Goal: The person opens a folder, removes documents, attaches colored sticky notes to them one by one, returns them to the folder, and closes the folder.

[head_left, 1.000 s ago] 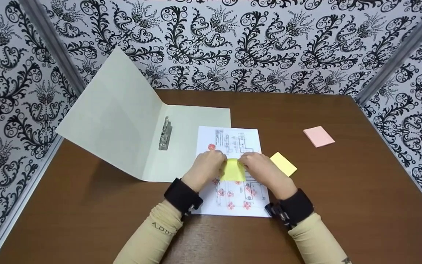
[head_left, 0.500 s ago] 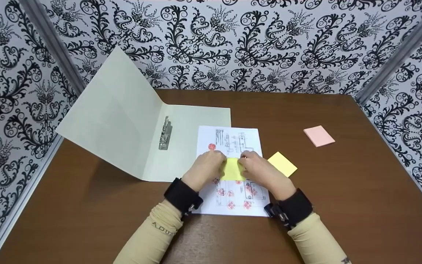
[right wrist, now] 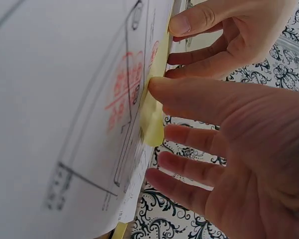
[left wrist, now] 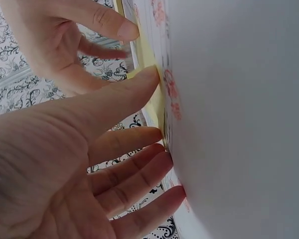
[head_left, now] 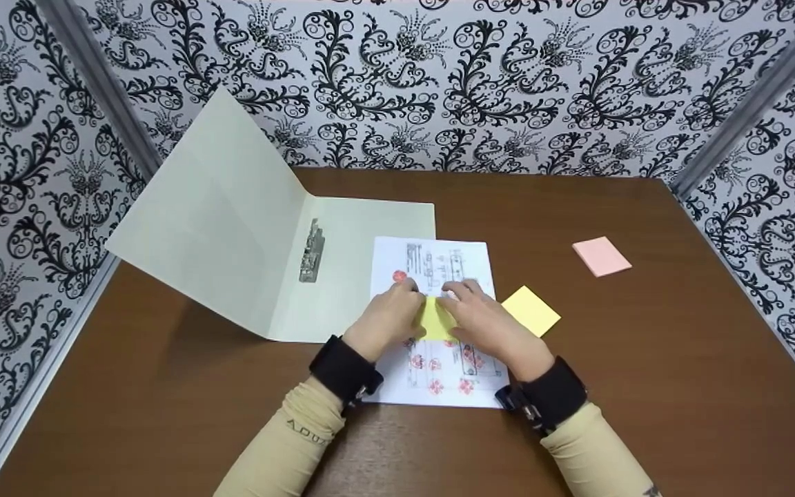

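Observation:
A yellow sticky note lies across the middle of a white sheet printed with line drawings and red stamp marks. My left hand rests at the note's left side; in the left wrist view its thumb presses the yellow paper and its extended fingertips touch the sheet. At the note's right side is my right hand. The right wrist view shows that thumb on the note, the other fingers loosely spread. Both hands cover the note's side edges in the head view.
Beneath the sheet's left part lies an open cream folder with a metal clip, its cover standing up at left. To the right are a yellow sticky pad and a pink sticky pad. Patterned walls enclose the brown table.
My right hand has shifted slightly left over the note, and its fingers have gone from curled to loosely spread. My left hand stays almost in place.

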Demonstrator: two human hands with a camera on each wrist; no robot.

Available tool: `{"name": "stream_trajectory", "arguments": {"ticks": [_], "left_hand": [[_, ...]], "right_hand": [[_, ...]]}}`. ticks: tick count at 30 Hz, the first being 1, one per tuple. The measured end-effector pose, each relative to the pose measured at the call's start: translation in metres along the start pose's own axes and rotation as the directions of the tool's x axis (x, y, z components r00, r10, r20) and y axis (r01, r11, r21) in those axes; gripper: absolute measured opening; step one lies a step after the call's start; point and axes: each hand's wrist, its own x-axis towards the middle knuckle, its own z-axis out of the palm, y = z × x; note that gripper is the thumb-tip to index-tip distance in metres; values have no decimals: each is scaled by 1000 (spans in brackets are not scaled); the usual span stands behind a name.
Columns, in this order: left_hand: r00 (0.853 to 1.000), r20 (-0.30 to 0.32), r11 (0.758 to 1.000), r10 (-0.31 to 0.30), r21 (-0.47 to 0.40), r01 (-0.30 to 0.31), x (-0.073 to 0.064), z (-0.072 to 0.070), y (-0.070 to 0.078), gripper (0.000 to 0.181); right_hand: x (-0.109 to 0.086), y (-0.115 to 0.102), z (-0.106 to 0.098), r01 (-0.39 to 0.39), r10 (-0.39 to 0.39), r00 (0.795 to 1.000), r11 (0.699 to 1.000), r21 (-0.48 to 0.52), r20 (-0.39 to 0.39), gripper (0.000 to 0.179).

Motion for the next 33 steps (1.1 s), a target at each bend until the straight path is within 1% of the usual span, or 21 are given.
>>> {"name": "stream_trajectory", "arguments": {"ticks": [3,6,9,13,15,19,24,29,33], "left_hand": [[1000,-5,1000,22,19,-22,-2,-1,1,36],[999,-18,999,43,31,-42,-3,-2,2,34],[999,-14,999,44,24,-44,-3,-3,3,35],[999,-1,999,34,12,-34,-4,-4,3,36],[1000,4,1000,30,8,-30,-4,-5,2,38],[1000,14,1000,18,11,-18,-4,-5,1,39],[1000,25,999,-8,41,7,-6,-6,2,39],[998,44,997,-54,55,51,-7,-9,3,43],[995,61,995,-82,64,78,-8,-11,2,45]], "right_hand": [[1,-3,0,77,-79,996,996,-41,-48,40],[2,-5,1,121,-125,990,991,-62,-65,32],[2,-5,3,129,-134,989,989,-70,-66,27],[1,-3,6,141,-144,987,989,-49,-70,26],[1,-1,6,145,-146,987,989,-31,-59,26],[1,1,3,126,-126,992,992,-16,-7,29],[-1,3,-4,56,-56,997,998,-9,54,32],[-3,4,-7,-12,12,996,1000,1,83,33],[-4,4,-7,-36,36,996,999,-7,86,33]]}}
